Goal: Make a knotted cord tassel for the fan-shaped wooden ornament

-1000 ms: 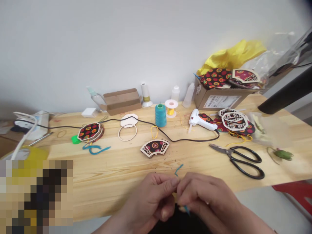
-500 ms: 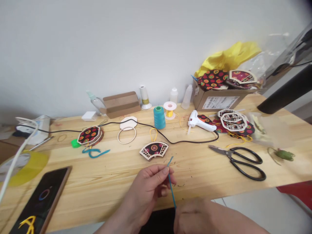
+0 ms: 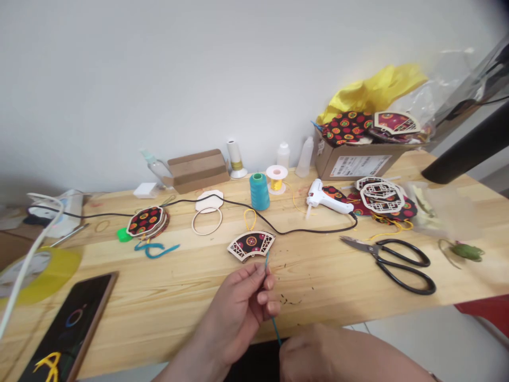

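Between thumb and fingers, my left hand (image 3: pixel 246 297) pinches a thin teal cord (image 3: pixel 275 330) near its upper end, which sticks up past the fingertips. The cord runs down to my right hand (image 3: pixel 314 353), closed at the table's front edge; its fingertips are hidden. Just beyond the left fingertips lies a fan-shaped ornament (image 3: pixel 251 246) with a pale wooden frame, dark patterned fabric and a yellow loop (image 3: pixel 250 219). Behind it stands a cone of teal thread (image 3: pixel 260 192). Black-handled scissors (image 3: pixel 401 262) rest to the right of the hands.
A white glue gun (image 3: pixel 330 200) trails a black cable across the table. Patterned ornaments (image 3: pixel 147 222) are stacked at left, near a phone (image 3: pixel 73 323) and yellow tape (image 3: pixel 59 273). A cardboard box (image 3: pixel 353 162) of fabric pieces stands back right, beside small bottles (image 3: pixel 305 157) and a yellow-ribbon spool (image 3: pixel 277 185).
My left hand has shifted slightly left toward the fan ornament, its fingers now curled more around the cord. Less of the cord's end shows above the fingertips. My right hand moved slightly left.
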A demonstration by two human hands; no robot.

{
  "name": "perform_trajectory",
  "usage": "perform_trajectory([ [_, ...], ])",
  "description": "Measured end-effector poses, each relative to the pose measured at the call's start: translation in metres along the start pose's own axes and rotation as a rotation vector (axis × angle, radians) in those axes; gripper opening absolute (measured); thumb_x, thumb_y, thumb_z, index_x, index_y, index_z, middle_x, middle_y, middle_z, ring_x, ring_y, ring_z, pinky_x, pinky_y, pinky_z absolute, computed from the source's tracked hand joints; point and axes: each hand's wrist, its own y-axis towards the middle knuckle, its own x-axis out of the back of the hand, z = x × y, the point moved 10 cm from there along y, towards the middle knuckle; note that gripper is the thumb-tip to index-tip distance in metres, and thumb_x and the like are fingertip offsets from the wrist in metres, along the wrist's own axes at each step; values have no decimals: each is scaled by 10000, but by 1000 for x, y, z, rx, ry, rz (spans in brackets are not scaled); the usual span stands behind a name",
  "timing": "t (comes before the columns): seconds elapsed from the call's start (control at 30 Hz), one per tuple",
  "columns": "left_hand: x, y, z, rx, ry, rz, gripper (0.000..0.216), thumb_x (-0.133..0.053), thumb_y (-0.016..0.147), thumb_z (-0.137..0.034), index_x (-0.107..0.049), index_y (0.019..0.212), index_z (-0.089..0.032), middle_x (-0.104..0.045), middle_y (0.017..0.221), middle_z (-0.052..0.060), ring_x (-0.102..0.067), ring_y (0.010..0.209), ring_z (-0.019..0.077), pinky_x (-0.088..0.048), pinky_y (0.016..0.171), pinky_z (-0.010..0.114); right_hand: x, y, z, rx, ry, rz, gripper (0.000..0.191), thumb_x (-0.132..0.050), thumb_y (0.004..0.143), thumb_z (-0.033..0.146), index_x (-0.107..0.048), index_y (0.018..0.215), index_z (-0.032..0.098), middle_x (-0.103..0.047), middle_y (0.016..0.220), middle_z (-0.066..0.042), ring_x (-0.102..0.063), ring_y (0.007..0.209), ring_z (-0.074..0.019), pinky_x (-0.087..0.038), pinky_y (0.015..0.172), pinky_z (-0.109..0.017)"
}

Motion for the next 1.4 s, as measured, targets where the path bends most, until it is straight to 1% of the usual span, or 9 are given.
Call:
perform_trajectory([
  [0.13,0,0,-2,-17,2,-3,140,-653,784,-182,-541,740,-111,-443,627,-43,-286,458,4,-283,448,135,2,-2,1,40,80,-21,266,-591,671,14,-404,565,171,-392,574,80,-348,507,-55,-257,442,-160],
  [0.23,3,0,-4,-29,11,-25,132,-663,776,-195,-581,764,-93,-424,612,-44,-262,461,7,-245,434,135,2,-3,-2,33,109,-18,219,-602,656,-13,-483,620,166,-444,624,72,-395,558,-56,-282,475,-150],
  [0.33,6,-2,-6,-46,16,-51,145,-663,774,-211,-625,789,-71,-424,603,-36,-271,471,16,-245,431,144,2,-1,-5,47,107,-15,158,-565,718,4,-568,695,160,-530,682,44,-454,617,-69,-329,520,-140],
  [0.53,10,-4,-11,-91,49,-89,166,-662,766,-209,-679,831,-57,-443,621,-18,-311,514,37,-288,452,160,0,-2,-13,10,97,10,152,-537,804,80,-664,856,144,-673,826,-19,-580,733,-90,-412,617,-131],
  [0.63,9,-5,-14,-130,100,-93,182,-687,749,-217,-693,848,-65,-423,615,-26,-309,528,40,-284,458,157,1,-3,-21,-65,94,0,153,-553,804,94,-678,873,147,-696,853,-24,-616,767,-97,-428,643,-134],
  [0.77,10,-6,-17,-163,146,-106,184,-699,738,-241,-706,825,-78,-389,583,-39,-294,524,44,-275,455,155,6,-4,-29,-124,85,-60,139,-566,804,106,-686,863,148,-708,824,-20,-628,744,-98,-431,643,-138],
  [1.0,19,-5,-21,-211,181,-148,192,-704,730,-275,-708,797,-95,-392,551,-46,-298,509,45,-264,446,158,6,-3,-31,-121,86,-82,110,-584,798,117,-686,829,144,-704,781,-17,-621,731,-103,-428,642,-150],
  [1.23,28,-1,-22,-247,203,-208,208,-722,705,-299,-697,783,-108,-359,511,-71,-242,461,30,-198,413,155,7,-2,-33,-110,131,-127,105,-582,809,133,-680,841,155,-693,775,-3,-611,718,-92,-428,653,-151],
  [1.4,38,-4,-29,-300,252,-259,241,-736,682,-331,-697,775,-112,-375,501,-72,-242,434,22,-175,398,158,15,-7,-35,-115,142,-177,98,-605,807,166,-684,864,177,-692,841,-2,-611,785,-104,-432,708,-168],
])
